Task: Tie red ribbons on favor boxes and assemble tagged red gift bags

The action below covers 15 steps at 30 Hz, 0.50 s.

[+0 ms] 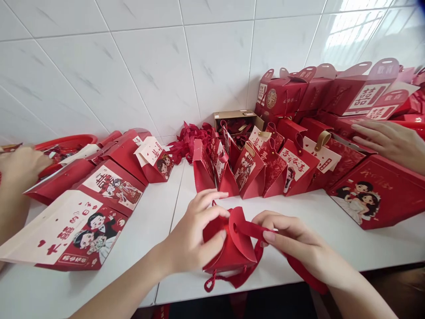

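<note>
Red card box (245, 241), before the upright red paper bags (250, 173): probably light, crushable; hold by edges. Left hand (195, 235): fingers curled around it. Right hand (295, 243): fingers pinching red fabric ribbon (253, 231) (likely slippery).

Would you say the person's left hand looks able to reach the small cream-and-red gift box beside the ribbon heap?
Probably yes: nothing seems to stand between the left hand and the cream-and-red gift box, though that hand would have to release the red gift box.
</note>
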{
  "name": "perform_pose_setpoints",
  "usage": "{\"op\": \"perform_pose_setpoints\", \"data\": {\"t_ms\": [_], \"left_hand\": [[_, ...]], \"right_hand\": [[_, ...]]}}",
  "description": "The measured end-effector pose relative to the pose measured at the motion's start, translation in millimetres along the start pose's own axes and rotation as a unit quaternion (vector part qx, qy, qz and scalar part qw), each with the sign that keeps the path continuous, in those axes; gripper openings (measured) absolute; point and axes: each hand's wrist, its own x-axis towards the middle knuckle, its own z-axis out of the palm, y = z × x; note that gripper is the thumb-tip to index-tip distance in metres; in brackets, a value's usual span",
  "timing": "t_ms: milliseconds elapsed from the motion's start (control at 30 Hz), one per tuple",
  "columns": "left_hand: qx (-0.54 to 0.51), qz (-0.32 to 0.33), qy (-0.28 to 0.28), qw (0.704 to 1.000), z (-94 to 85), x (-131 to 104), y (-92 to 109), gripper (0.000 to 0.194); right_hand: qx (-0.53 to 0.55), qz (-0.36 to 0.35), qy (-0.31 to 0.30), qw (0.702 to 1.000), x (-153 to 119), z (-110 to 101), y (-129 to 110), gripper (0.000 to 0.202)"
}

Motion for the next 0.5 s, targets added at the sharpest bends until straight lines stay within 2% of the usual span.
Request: {"op": "perform_pose_setpoints", "data": {"t_ms": [100,233,333,400,500], "left_hand": [[-0.040,0.002,-0.002,0.999,2.5,-1,8,0.023],[-0.086,-0.038,0.004,0.996,4.6,4,14,0.010],[-0.104,-0.047,0.002,0.993,5.1,6,14,0.009],[-0.126,-0.042,-0.003,0.991,5.9,6,12,0.012],[-0.182,-0.029,0.036,0.982,8.0,7,8,0.014]], "right_hand": [[-0.009,0.000,-0.012,1.000,4,1,-1,0.028],[-0.037,-0.010,-0.017,0.999,6,2,-4,0.028],[-0.115,-0.022,-0.014,0.993,7,0,-6,0.026],[-0.195,-0.053,0.012,0.979,10,-2,-8,0.020],[-0.276,-0.116,0.048,0.953,26,0,-16,0.047]]}}
